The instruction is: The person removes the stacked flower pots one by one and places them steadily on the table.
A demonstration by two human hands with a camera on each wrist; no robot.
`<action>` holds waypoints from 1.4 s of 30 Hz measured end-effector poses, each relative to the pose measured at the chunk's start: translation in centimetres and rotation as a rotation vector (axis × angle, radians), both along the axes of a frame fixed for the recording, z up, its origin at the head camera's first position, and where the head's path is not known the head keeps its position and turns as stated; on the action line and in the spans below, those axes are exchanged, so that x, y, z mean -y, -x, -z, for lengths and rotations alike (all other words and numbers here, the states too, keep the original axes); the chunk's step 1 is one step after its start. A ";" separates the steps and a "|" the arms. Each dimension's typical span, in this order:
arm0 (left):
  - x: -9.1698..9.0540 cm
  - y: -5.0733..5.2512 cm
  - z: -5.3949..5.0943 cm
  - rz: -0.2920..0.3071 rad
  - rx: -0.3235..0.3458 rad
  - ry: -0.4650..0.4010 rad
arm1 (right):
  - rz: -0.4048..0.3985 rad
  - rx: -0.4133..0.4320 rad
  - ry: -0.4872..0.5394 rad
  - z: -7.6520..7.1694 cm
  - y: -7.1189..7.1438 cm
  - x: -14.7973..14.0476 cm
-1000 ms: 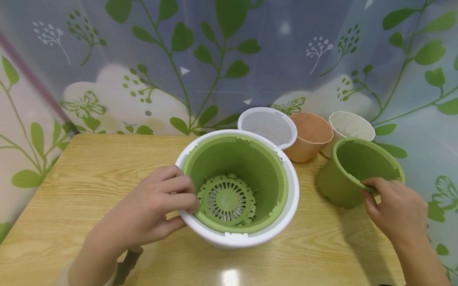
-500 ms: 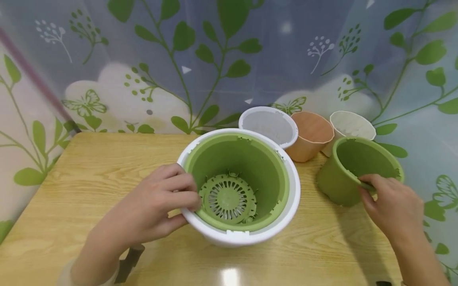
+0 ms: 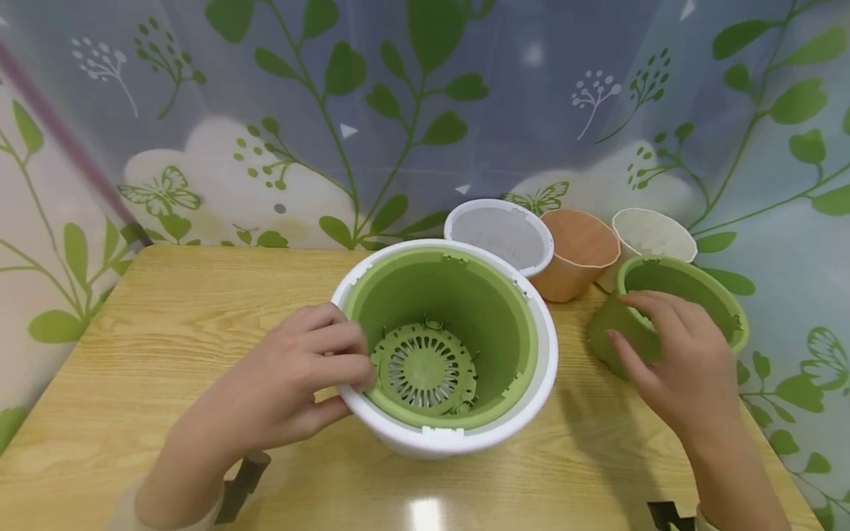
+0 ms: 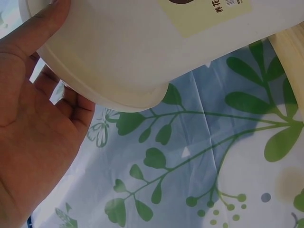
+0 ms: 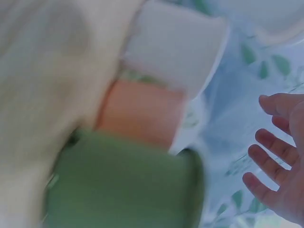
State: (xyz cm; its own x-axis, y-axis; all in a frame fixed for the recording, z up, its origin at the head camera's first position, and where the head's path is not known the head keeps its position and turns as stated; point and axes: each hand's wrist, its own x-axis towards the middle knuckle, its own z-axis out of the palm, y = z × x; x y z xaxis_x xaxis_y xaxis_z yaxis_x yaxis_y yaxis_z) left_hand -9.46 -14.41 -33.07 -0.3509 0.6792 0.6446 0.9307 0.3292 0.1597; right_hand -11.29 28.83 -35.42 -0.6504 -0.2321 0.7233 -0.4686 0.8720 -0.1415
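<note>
My left hand grips the near-left rim of a white plastic flowerpot, fingers over the edge and thumb outside. Nested inside it is a green pot with a slotted disc at its bottom. In the left wrist view the white pot lies across the top, a pale label on its side. To the right, my right hand hovers in front of a second green pot, hiding part of its rim. The right wrist view shows that hand's fingers spread and apart from the green pot.
Behind the pots, along the patterned backdrop, stand a white pot, an orange pot and a cream pot. They stand close together on the wooden table. The backdrop rises at the table's back edge.
My right hand has let go of the second green pot's rim and moved left, its fingers now off it. My left hand keeps its grip on the white flowerpot.
</note>
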 end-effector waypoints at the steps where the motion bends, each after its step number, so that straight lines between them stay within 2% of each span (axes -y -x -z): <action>1: 0.0 0.0 0.0 -0.001 0.000 0.000 | -0.034 -0.023 0.025 -0.4 0.0 0.9; 5: 0.0 0.0 0.1 -0.003 0.001 0.006 | -0.172 -0.111 0.110 -2.0 -0.1 4.2; 10: 0.0 0.0 0.1 -0.006 0.002 0.010 | -0.328 -0.127 0.178 -3.7 -0.5 7.8; 13: 0.0 0.1 0.0 -0.007 0.015 0.015 | -0.405 -0.139 0.213 -4.2 -0.7 9.6; 19: 0.0 0.0 0.1 -0.020 0.055 0.036 | -0.527 -0.136 0.196 -4.1 -1.2 11.5; 24: -0.1 0.0 0.1 0.001 0.010 0.012 | -0.684 -0.102 0.108 -4.1 -1.9 12.4; 26: -0.2 0.0 0.0 0.003 -0.001 0.010 | -0.713 -0.073 0.065 -4.1 -2.2 12.6; 31: -0.3 0.0 -0.1 -0.002 0.000 0.022 | -0.712 0.026 0.008 -4.1 -2.6 12.7; 35: -0.3 -0.1 -0.1 0.005 0.002 0.012 | -0.761 0.088 -0.037 -4.0 -2.7 12.6; 39: -0.4 -0.1 -0.1 0.000 0.007 0.008 | -0.786 0.110 -0.108 -3.9 -2.9 12.6; 42: -0.4 -0.1 -0.1 -0.003 0.007 0.008 | -0.758 0.116 -0.157 -3.7 -3.0 12.6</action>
State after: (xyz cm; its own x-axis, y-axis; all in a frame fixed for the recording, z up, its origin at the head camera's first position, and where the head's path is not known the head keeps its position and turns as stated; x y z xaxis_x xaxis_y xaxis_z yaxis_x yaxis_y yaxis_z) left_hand -9.39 -14.00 -32.97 -0.3572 0.6834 0.6367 0.9286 0.3332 0.1633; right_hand -8.32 16.23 -31.74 -0.3428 -0.7368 0.5828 -0.9340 0.3338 -0.1273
